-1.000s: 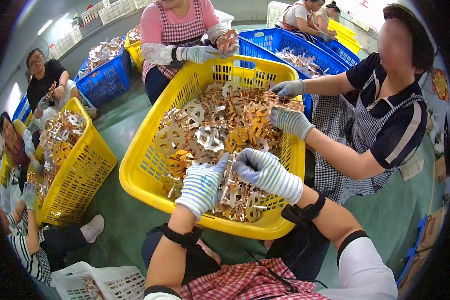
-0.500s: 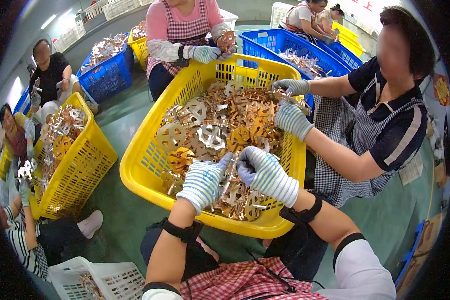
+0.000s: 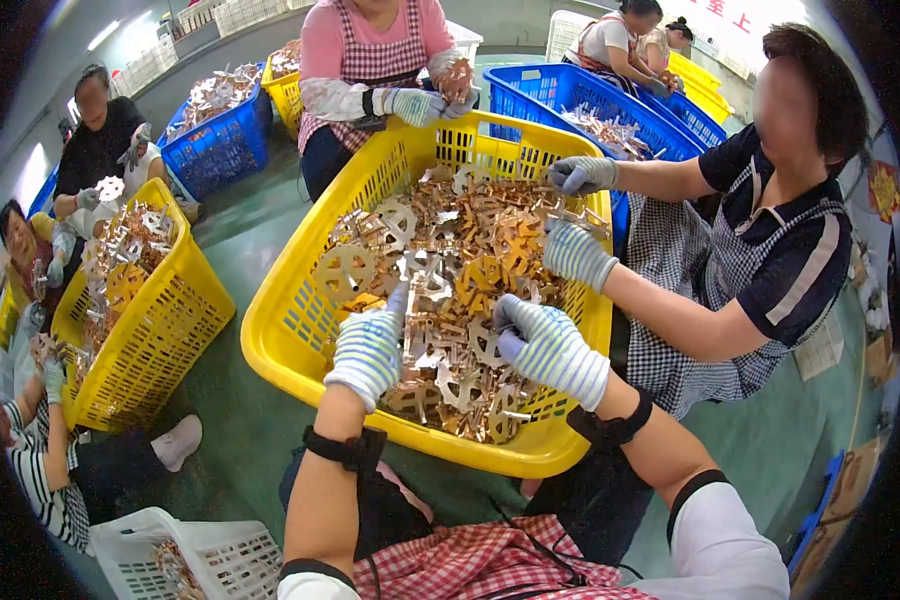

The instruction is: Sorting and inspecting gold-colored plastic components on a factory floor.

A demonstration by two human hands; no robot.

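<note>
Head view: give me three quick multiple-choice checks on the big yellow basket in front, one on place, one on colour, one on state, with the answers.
1. Where are the person's own left hand and right hand?
A. Over the yellow basket, on the metal parts
B. In the white basket
C. On the floor

2. What colour is the basket just behind the yellow one?
A. Red
B. Blue
C. Black

3. How do the person's hands look?
A. Bare
B. Gloved, striped knit
C. In black rubber gloves

Answers: 1 A, both gloved hands reach from the lower edge into the pile of flat copper-coloured and silvery parts. 2 B, its blue lattice wall shows past the far rim. 3 B, white knit gloves with blue stripes cover both hands; whether the fingers grip a part cannot be told.
</note>
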